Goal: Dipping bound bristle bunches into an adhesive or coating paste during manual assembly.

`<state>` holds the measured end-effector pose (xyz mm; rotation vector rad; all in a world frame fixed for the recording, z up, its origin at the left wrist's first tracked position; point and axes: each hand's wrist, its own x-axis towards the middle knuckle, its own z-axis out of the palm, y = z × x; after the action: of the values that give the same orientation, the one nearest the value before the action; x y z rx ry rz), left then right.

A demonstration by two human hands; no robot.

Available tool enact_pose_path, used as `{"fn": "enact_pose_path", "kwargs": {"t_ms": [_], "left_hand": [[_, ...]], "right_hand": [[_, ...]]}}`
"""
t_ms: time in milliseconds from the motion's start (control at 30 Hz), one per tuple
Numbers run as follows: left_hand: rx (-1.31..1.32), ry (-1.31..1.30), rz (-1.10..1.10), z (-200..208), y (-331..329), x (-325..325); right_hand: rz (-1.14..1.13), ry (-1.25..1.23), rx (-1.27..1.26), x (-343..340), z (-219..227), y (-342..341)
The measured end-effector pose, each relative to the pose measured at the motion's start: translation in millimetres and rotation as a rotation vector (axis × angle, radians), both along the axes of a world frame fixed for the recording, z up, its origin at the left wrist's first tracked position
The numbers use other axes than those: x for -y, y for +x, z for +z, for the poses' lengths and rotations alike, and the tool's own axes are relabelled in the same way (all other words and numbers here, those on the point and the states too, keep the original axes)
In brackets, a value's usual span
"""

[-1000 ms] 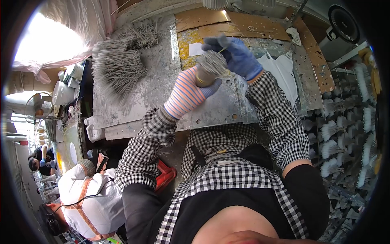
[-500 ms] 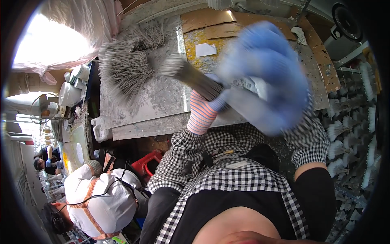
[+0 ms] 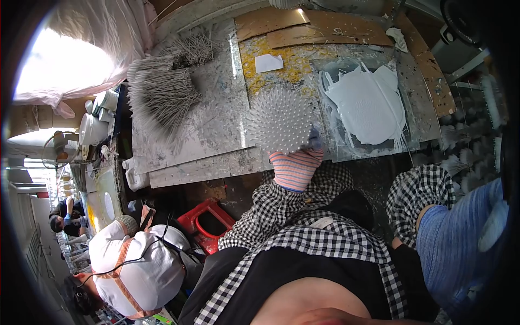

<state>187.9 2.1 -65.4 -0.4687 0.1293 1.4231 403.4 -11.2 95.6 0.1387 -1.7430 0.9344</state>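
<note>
My left hand (image 3: 297, 169), in a pink-and-grey striped glove, is closed round a bundle of thin grey rods (image 3: 279, 120). The bundle's broad round end faces upward, dotted with small white tips. It is held over the table's near edge, left of a thick white paste (image 3: 365, 103) spread on a glassy sheet. My right hand (image 3: 460, 244), in a blue knitted glove, is at the lower right, away from the table and close to the view's rim. Its fingers are hidden and blurred, so what it holds, if anything, is unclear.
Loose bundles of grey rods (image 3: 162, 97) lie at the table's left. A white card (image 3: 269, 63) and cardboard strips (image 3: 336, 35) lie farther back. A red stool (image 3: 208, 225) stands below, near a co-worker in white (image 3: 138, 265). Racks of white bristly pieces (image 3: 460, 162) stand at right.
My right hand has swung from over the table down to the lower right, uncovering the white paste. The rod bundle has turned from slanting left to showing its dotted end, moving slightly right.
</note>
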Motion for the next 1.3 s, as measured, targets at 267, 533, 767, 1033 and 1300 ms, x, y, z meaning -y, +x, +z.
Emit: {"fn": "enact_pose_path", "kwargs": {"t_ms": [267,533,767,1033,1300], "left_hand": [[-0.125,-0.007,0.05,-13,-12,7],[-0.145,0.076,0.159,-35,-27,-1],[-0.255,0.227,0.233,-36,-47,-6],[0.513,0.322,0.143,-36,-70,-13],[-0.497,0.053,0.384,-4,-62,-10]], "right_hand": [[0.133,-0.06,-0.005,14,4,14],[0.294,-0.148,0.007,33,27,13],[0.628,0.14,0.252,-12,14,-24],[0.202,-0.004,0.545,-21,-56,-49],[0.157,-0.098,0.589,-23,-66,-55]]}}
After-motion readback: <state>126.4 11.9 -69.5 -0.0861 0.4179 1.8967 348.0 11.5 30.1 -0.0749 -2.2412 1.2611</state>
